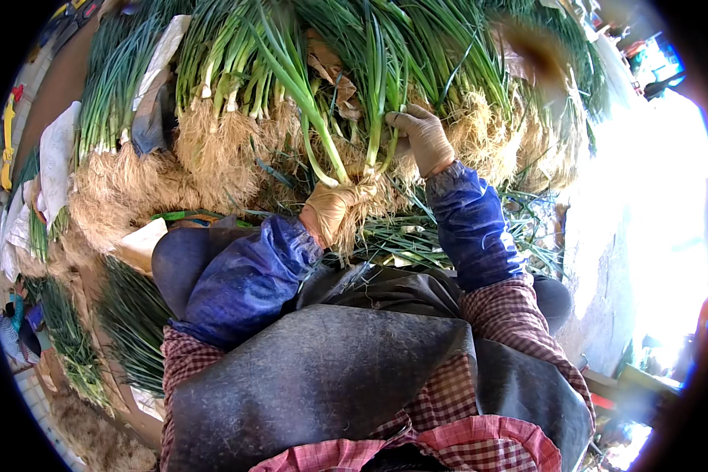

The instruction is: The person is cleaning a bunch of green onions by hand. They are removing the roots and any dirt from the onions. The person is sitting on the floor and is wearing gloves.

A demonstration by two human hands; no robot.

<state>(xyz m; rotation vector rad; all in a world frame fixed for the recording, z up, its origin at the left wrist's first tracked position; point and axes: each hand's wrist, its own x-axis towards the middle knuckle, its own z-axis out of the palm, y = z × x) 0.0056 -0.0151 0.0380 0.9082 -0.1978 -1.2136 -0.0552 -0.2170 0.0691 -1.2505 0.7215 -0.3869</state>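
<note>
My left hand (pixel 330 209), in a tan glove, is closed round the rooty lower ends of a few green onions (pixel 324 138) in front of me. Their white and green stalks fan upward, and pale roots (pixel 348 230) hang below the fist. My right hand (pixel 422 135), in a similar glove, is at the right-hand stalks of the same onions, with thumb and forefinger pinching a green leaf; its other fingers are partly hidden. Behind both hands lie heaped bunches of green onions (pixel 230 76) with bushy, straw-coloured roots.
Cut green leaves (pixel 401 239) litter the ground between the heap and my dark apron (pixel 318 377). More onion bunches (pixel 130 318) lie at the left, near white sacking (pixel 59 159). A person (pixel 20 330) is at the far left edge. Strong glare covers the right side.
</note>
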